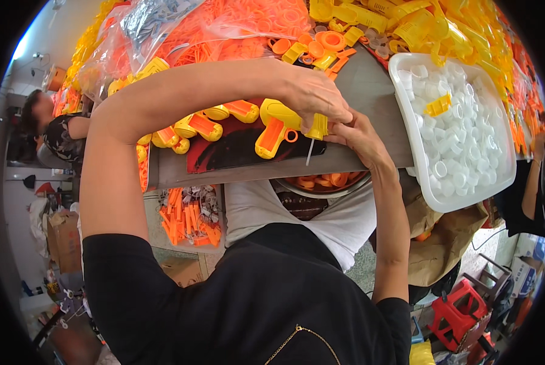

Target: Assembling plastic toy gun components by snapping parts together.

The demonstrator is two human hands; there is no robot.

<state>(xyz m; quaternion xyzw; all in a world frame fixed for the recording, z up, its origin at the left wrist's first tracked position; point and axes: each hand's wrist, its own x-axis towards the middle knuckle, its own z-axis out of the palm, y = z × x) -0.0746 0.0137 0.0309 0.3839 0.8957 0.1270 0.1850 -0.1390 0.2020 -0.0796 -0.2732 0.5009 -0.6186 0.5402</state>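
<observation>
My left hand reaches over from above, its fingers closed around the front of a yellow toy gun with an orange grip and an orange trigger ring. At the gun's front end a yellow ribbed piece shows between my hands. A thin white tube points down from there. My right hand pinches the ribbed piece from the right side; its fingertips are partly hidden. To the left, several more yellow and orange toy guns lie in a row on the table, partly behind my left forearm.
A white tub of translucent caps stands at the right. Orange and yellow parts pile up at the back. Below the table edge are a metal bowl of orange parts and a box of orange pieces. Other people sit at both sides.
</observation>
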